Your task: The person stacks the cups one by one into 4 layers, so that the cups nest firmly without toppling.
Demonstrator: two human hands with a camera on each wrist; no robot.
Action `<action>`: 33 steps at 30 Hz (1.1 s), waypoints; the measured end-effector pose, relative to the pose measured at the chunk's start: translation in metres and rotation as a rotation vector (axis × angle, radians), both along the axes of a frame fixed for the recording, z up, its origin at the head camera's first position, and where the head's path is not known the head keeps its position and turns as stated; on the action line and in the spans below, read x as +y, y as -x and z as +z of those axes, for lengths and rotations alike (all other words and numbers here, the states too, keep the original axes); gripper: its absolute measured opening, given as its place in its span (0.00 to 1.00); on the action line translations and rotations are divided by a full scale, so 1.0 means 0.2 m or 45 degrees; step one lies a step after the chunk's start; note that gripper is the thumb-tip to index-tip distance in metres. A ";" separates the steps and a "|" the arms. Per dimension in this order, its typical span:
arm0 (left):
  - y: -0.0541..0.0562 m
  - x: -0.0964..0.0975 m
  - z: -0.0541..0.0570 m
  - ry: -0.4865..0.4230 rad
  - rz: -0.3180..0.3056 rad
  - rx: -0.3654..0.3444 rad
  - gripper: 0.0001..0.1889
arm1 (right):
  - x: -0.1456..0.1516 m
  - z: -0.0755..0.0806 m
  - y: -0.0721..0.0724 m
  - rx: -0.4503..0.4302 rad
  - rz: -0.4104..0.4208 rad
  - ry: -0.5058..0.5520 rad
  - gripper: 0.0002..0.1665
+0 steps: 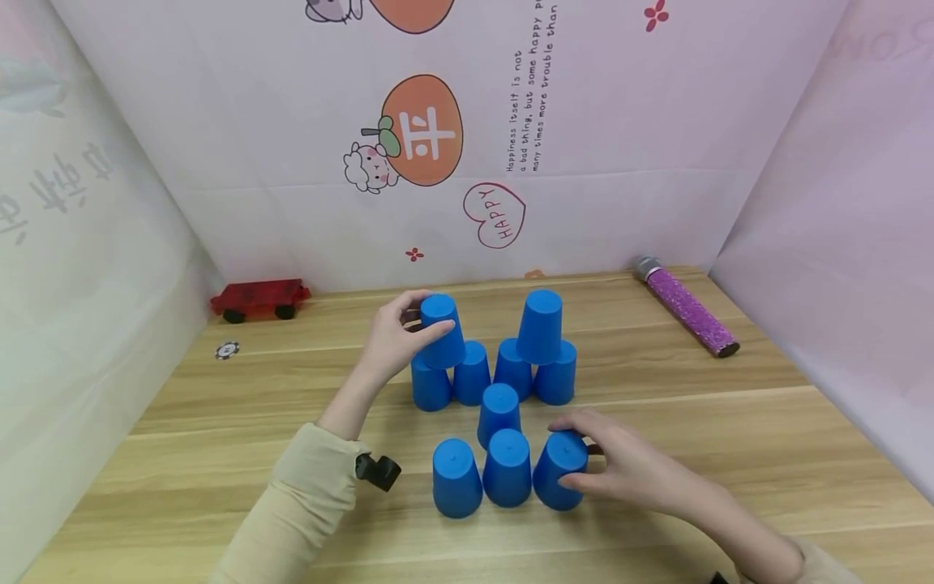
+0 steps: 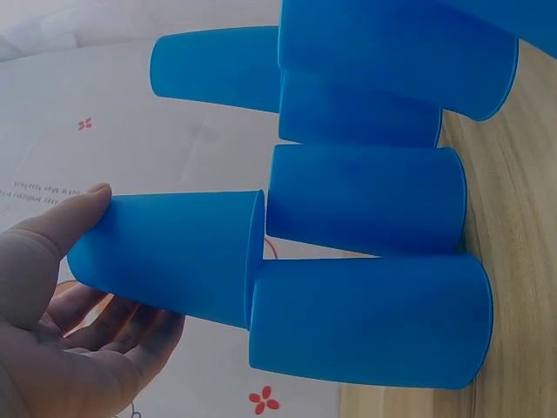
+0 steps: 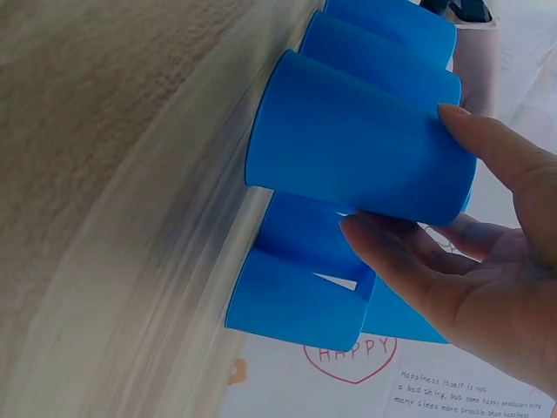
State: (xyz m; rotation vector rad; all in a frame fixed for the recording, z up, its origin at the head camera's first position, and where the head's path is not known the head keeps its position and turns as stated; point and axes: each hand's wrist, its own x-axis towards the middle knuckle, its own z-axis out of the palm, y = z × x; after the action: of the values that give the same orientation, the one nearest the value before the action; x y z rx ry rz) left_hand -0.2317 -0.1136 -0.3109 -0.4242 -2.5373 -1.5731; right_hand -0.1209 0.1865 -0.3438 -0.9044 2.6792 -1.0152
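My left hand (image 1: 392,339) holds an upside-down blue cup (image 1: 442,334) between thumb and fingers. In the left wrist view that cup's rim meets the base of the back row's leftmost cup (image 2: 374,322). A second cup (image 1: 541,326) sits across the right pair of back cups (image 1: 555,375). My right hand (image 1: 620,462) grips the rightmost front cup (image 1: 560,472), its thumb and fingers on opposite sides. Beside it stand a middle front cup (image 1: 507,469) and a left front cup (image 1: 457,478). One more cup (image 1: 499,414) stands just behind the middle one, partly hidden.
A red toy car (image 1: 260,299) stands at the back left, with a black-and-white chip (image 1: 227,350) nearby. At the back right lies a purple glittery microphone (image 1: 686,308). Printed white cloth (image 1: 292,162) walls off the wooden table (image 1: 182,454) at the back and sides.
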 end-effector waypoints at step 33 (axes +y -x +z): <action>-0.03 -0.03 -0.05 -0.083 -0.055 0.018 0.31 | 0.04 0.01 -0.01 -0.030 -0.038 0.055 0.32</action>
State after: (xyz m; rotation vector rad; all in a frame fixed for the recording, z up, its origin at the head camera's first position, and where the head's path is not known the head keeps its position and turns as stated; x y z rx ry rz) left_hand -0.2251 -0.1188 -0.3203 -0.4842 -2.4746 -1.6568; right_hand -0.1183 0.1942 -0.3422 -0.8571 2.6687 -1.0865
